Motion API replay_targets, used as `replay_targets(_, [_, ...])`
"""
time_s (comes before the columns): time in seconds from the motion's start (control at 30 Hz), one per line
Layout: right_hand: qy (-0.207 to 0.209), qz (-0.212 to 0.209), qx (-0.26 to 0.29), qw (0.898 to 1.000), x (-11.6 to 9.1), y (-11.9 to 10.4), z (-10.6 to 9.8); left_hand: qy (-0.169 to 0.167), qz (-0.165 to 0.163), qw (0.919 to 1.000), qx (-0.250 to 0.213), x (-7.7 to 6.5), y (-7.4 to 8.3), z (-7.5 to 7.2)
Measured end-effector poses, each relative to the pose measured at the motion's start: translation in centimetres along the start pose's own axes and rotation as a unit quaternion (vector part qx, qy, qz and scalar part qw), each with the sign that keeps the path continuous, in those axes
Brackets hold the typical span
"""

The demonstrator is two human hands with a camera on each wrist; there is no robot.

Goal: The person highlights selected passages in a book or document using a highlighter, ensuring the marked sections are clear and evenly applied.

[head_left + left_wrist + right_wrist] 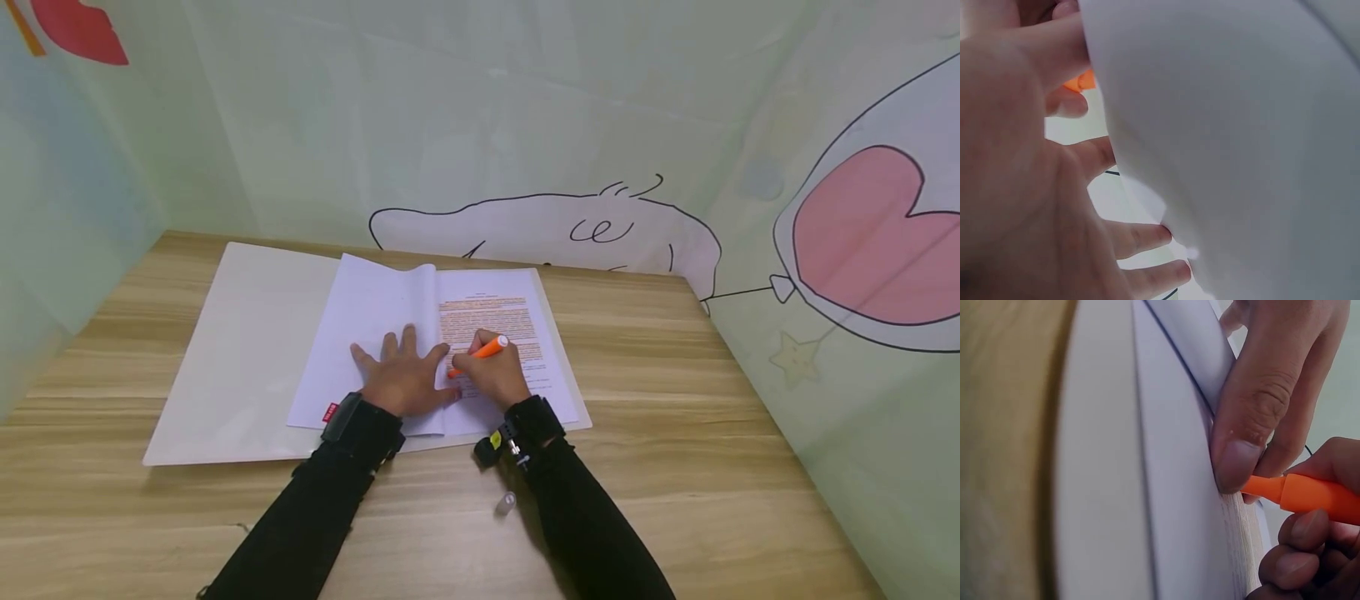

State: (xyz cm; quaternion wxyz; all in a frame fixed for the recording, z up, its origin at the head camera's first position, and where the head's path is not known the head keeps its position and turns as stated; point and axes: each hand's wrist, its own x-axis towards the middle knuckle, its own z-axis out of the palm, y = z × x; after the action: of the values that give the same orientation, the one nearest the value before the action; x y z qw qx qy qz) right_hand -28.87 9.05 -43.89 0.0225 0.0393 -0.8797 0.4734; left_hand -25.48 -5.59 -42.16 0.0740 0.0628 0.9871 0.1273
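An orange highlighter (489, 347) with a white end is pinched in my right hand (498, 375), its tip down at the left edge of the printed page (487, 287). Many text lines on that page carry orange marking; the lower lines are plain. My left hand (405, 379) lies spread with straight fingers, pressing on the turned-over left sheets (352, 308) near the fold. In the right wrist view the left thumb (1238, 465) presses the paper just beside the highlighter's tip. The left wrist view shows the left palm (1016, 156) and fingers against white paper.
Beneath the papers lies an open white folder (232, 358) on the wooden table (660, 400). A small translucent cap (506, 503) sits near the right forearm. Printed fabric walls (480, 125) stand around the table's back and sides.
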Motion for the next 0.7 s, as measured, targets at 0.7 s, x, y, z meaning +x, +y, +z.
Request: replay_targets(0.7, [0.014,-0.015,-0.001,1.000,0.18,0.32,-0.29,-0.007,-0.002,1.0000,-0.003,0.08,0.12,0.00])
